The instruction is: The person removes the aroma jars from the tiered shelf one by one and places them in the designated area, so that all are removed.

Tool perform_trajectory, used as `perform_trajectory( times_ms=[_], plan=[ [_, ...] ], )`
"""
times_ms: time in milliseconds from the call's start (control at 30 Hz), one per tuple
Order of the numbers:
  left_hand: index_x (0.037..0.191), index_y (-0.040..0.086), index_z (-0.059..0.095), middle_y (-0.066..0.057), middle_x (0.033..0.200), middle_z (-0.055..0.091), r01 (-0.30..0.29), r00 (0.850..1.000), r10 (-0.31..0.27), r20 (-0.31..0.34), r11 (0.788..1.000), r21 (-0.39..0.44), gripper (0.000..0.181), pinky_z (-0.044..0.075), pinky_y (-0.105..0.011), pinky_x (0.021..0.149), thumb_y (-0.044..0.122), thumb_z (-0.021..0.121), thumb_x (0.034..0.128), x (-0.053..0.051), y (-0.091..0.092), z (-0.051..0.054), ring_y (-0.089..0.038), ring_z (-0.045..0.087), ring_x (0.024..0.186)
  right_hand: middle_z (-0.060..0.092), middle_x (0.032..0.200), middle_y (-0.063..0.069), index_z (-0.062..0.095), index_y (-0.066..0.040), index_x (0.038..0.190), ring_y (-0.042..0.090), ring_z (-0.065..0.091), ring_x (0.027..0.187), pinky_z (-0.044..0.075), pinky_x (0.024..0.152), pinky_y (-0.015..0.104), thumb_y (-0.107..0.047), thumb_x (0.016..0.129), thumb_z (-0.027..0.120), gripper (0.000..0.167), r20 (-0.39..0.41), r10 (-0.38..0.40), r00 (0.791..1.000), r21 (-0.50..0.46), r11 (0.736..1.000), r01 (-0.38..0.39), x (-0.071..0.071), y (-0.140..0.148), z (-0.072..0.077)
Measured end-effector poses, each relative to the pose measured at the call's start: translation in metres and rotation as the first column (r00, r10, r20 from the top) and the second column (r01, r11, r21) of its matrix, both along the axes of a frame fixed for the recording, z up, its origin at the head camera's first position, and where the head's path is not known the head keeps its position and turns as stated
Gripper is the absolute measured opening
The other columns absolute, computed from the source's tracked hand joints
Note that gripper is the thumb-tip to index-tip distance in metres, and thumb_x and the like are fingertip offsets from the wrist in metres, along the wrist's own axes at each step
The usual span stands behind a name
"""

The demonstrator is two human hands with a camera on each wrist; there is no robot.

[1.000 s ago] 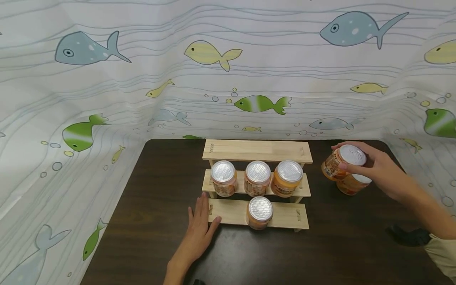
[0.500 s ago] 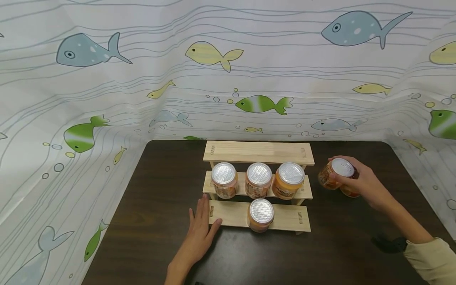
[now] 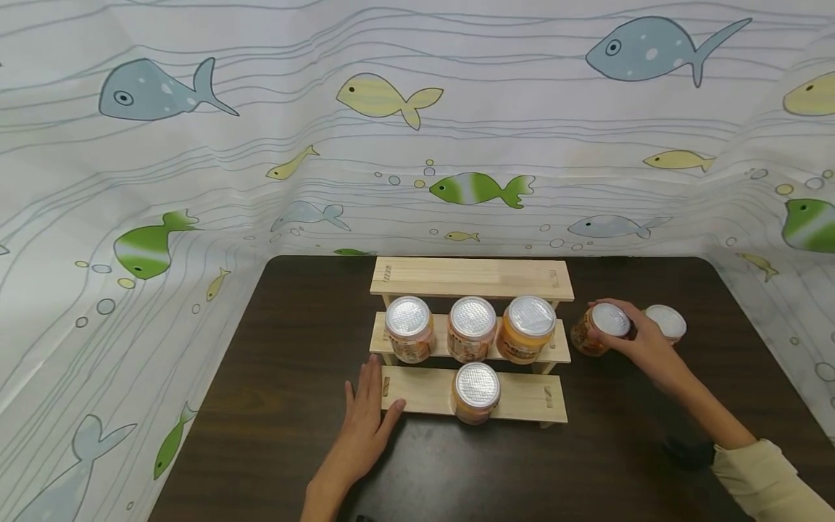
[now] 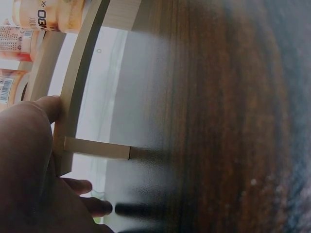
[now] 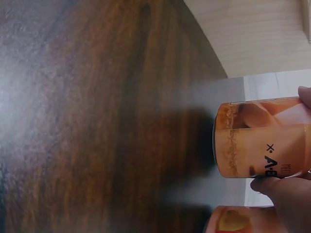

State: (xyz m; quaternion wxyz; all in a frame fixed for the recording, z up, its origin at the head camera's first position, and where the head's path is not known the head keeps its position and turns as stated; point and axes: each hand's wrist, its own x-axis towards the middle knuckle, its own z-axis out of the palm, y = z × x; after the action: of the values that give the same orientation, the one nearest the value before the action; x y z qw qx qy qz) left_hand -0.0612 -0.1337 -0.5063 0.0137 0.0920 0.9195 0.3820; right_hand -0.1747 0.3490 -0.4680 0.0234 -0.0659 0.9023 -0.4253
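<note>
My right hand (image 3: 639, 344) grips an orange jar (image 3: 591, 331) with a silver lid, right of the wooden shelf. In the right wrist view thumb and fingers hold that jar (image 5: 262, 138). A second jar (image 3: 667, 322) stands just behind the right hand, partly hidden. My left hand (image 3: 359, 424) rests against the left end of the lowest step (image 3: 417, 388), fingers straight; in the left wrist view it touches the board (image 4: 77, 92). One jar (image 3: 476, 391) stands on that step. The middle step bears three jars, left (image 3: 409, 330), centre (image 3: 471, 330) and right (image 3: 525, 328).
The top step (image 3: 471, 277) of the shelf bears no jar. A dark table (image 3: 274, 406) carries everything, with a fish-patterned white sheet (image 3: 261, 138) along its back and sides. A dark object (image 3: 688, 453) lies by the right forearm.
My right hand has moved left and down toward the table with the gripped jar, away from the second jar, which shows more of its lid. The left hand has stayed at the shelf.
</note>
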Motion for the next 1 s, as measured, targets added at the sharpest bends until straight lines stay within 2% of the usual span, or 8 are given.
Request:
perform_trajectory(
  times_ms=[167, 300, 400, 600, 667, 833, 900, 1000],
  plan=[
    [0.173, -0.007, 0.013, -0.03, 0.181, 0.01, 0.005, 1.0, -0.005, -0.024, 1.0, 0.012, 0.083, 0.001, -0.083, 0.125, 0.032, 0.058, 0.1154, 0.001, 0.001, 0.0, -0.058, 0.011, 0.165, 0.055, 0.155, 0.025, 0.044, -0.002, 0.163, -0.017, 0.044, 0.115, 0.043, 0.085, 0.006, -0.022, 0.106, 0.077, 0.069, 0.003, 0.0, 1.0, -0.018, 1.0, 0.0, 0.0, 0.0, -0.004],
    [0.172, -0.008, 0.014, -0.031, 0.181, 0.011, 0.006, 0.999, -0.005, -0.036, 1.0, 0.019, 0.083, 0.002, -0.083, 0.125, 0.032, 0.059, 0.115, 0.001, 0.001, 0.001, -0.059, 0.012, 0.165, 0.055, 0.154, 0.027, 0.045, -0.002, 0.162, -0.016, 0.045, 0.114, 0.042, 0.085, 0.008, -0.021, 0.106, 0.077, 0.068, 0.0, 0.002, 1.0, -0.017, 1.0, -0.002, 0.0, 0.0, -0.004],
    [0.173, -0.007, 0.014, -0.03, 0.181, 0.011, 0.007, 1.0, -0.006, -0.029, 1.0, 0.017, 0.083, 0.002, -0.083, 0.125, 0.032, 0.059, 0.1149, 0.001, 0.001, 0.002, -0.058, 0.012, 0.165, 0.055, 0.153, 0.029, 0.045, -0.002, 0.162, -0.005, 0.048, 0.119, 0.046, 0.089, 0.018, -0.023, 0.106, 0.076, 0.068, 0.019, 0.0, 1.0, 0.003, 1.0, 0.0, -0.001, -0.001, -0.003],
    [0.172, -0.007, 0.014, -0.03, 0.181, 0.011, 0.008, 1.0, -0.008, -0.012, 1.0, 0.012, 0.083, 0.002, -0.082, 0.126, 0.032, 0.06, 0.1145, 0.001, 0.001, 0.003, -0.057, 0.011, 0.166, 0.05, 0.155, 0.035, 0.039, 0.002, 0.164, 0.045, 0.052, 0.135, 0.047, 0.098, 0.054, -0.025, 0.107, 0.074, 0.072, 0.072, 0.0, 0.997, -0.013, 1.0, 0.001, -0.002, -0.003, 0.002],
    [0.172, -0.007, 0.014, -0.03, 0.181, 0.011, 0.006, 1.0, -0.006, -0.008, 1.0, 0.008, 0.083, 0.002, -0.082, 0.126, 0.032, 0.059, 0.1146, 0.0, 0.001, 0.003, -0.057, 0.011, 0.166, 0.048, 0.158, 0.033, 0.038, 0.0, 0.165, 0.036, 0.053, 0.135, 0.048, 0.099, 0.047, -0.025, 0.106, 0.076, 0.074, 0.064, 0.001, 0.998, -0.022, 1.0, 0.0, -0.002, -0.003, 0.003],
    [0.173, -0.007, 0.013, -0.03, 0.181, 0.01, 0.009, 1.0, -0.009, -0.008, 1.0, 0.016, 0.083, 0.001, -0.082, 0.126, 0.032, 0.058, 0.1151, 0.0, 0.001, 0.002, -0.058, 0.01, 0.166, 0.043, 0.168, 0.023, 0.037, -0.007, 0.168, -0.007, 0.047, 0.135, 0.045, 0.097, 0.008, -0.02, 0.11, 0.071, 0.069, 0.013, 0.033, 0.999, -0.117, 0.993, -0.031, 0.005, -0.003, 0.024],
    [0.173, -0.007, 0.013, -0.03, 0.181, 0.009, 0.011, 1.0, -0.011, -0.011, 1.0, 0.021, 0.083, 0.0, -0.082, 0.126, 0.032, 0.058, 0.1153, 0.001, 0.0, 0.002, -0.058, 0.009, 0.165, 0.046, 0.17, 0.014, 0.04, -0.012, 0.168, -0.011, 0.046, 0.14, 0.041, 0.099, 0.002, -0.017, 0.113, 0.065, 0.061, -0.018, 0.05, 0.999, -0.163, 0.985, -0.052, 0.01, -0.004, 0.041],
    [0.173, -0.007, 0.012, -0.03, 0.181, 0.008, 0.013, 1.0, -0.013, -0.008, 1.0, 0.017, 0.083, 0.0, -0.082, 0.126, 0.032, 0.057, 0.1156, 0.0, 0.0, 0.0, -0.058, 0.008, 0.166, 0.055, 0.164, -0.001, 0.046, -0.017, 0.166, -0.007, 0.051, 0.143, 0.043, 0.102, 0.006, -0.011, 0.115, 0.058, 0.052, -0.07, 0.074, 0.995, -0.231, 0.969, -0.088, 0.019, -0.005, 0.065]
  ],
)
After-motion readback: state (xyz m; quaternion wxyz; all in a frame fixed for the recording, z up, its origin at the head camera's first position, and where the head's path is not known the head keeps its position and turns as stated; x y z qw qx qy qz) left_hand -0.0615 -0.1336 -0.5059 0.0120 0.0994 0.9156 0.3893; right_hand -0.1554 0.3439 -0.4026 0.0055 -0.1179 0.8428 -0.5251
